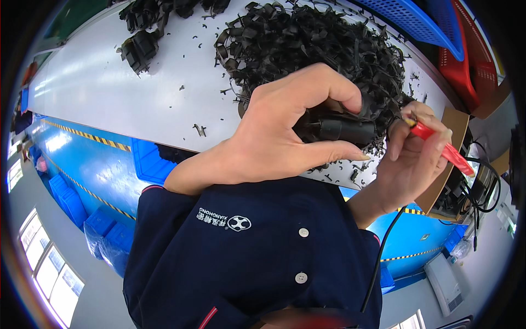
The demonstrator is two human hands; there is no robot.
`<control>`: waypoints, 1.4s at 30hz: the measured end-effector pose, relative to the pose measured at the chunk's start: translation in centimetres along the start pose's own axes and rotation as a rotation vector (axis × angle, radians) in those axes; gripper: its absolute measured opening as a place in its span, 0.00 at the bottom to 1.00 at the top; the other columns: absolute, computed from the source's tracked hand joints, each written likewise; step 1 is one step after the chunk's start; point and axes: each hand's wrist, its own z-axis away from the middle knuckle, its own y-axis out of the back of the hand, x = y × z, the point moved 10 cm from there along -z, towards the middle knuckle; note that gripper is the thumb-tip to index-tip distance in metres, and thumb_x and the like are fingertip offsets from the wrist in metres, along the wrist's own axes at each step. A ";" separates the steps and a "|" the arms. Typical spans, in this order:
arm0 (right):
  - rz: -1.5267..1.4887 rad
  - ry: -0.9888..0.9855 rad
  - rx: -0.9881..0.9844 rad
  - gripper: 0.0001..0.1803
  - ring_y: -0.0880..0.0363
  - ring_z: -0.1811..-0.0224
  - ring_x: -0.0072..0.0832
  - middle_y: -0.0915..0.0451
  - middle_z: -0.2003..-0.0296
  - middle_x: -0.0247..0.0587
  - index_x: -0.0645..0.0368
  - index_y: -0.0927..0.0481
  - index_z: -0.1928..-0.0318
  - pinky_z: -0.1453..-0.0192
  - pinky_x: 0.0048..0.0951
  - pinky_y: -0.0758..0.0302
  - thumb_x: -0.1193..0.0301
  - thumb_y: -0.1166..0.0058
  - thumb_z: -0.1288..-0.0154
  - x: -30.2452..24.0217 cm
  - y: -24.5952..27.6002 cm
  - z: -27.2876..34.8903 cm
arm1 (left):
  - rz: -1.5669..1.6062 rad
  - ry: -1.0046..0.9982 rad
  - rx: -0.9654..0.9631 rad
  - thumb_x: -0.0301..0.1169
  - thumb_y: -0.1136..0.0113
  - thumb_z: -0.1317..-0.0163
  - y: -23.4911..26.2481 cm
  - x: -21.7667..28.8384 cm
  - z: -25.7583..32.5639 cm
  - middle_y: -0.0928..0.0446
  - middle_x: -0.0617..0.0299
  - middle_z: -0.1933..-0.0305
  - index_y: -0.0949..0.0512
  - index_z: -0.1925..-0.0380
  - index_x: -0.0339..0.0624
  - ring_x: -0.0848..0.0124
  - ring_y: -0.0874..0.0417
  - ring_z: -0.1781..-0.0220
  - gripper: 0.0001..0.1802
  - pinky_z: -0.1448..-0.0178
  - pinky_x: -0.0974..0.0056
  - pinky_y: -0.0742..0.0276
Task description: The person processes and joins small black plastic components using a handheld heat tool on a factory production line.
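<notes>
Above worktop, by its near edge, left hand is grasping black cylindrical part; right hand is clutching red-handled tool. Finished share unclear; dark heap beyond is apparently waiting.

black part: chunky, dark, rounded smooth side showing; rest partly hidden
part pose: long side roughly left-right
part place: between thumb and index finger of left hand
red tool: slim red handle, yellowish near upper end; working tip unclear
tool pose: slanted, upper left to lower right
tool place: gripped in right hand, right of part, apart
</notes>
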 end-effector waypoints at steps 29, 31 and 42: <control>0.653 0.533 -0.502 0.11 0.22 0.71 0.35 0.23 0.71 0.52 0.67 0.24 0.69 0.68 0.24 0.26 0.79 0.41 0.57 -2.4 -7.0 3.2 | -0.065 0.173 -0.045 0.19 0.39 0.58 0.1 -1.2 -0.3 0.26 0.56 0.75 0.40 0.56 0.45 0.58 0.23 0.73 0.28 0.72 0.64 0.29; 0.792 0.516 -0.433 0.10 0.22 0.69 0.37 0.23 0.70 0.54 0.70 0.25 0.67 0.65 0.27 0.25 0.82 0.44 0.54 -2.2 -6.9 3.0 | -0.078 0.192 -0.060 0.17 0.38 0.59 -0.1 -1.3 -0.3 0.25 0.59 0.74 0.41 0.55 0.42 0.67 0.23 0.70 0.30 0.68 0.69 0.30; 0.658 0.415 -0.084 0.05 0.27 0.80 0.25 0.22 0.71 0.50 0.71 0.25 0.68 0.78 0.18 0.31 0.81 0.48 0.46 -1.8 -2.1 0.0 | 0.409 0.189 -0.174 0.22 0.32 0.63 -1.3 -1.1 0.4 0.24 0.56 0.68 0.24 0.66 0.31 0.72 0.24 0.66 0.19 0.60 0.71 0.30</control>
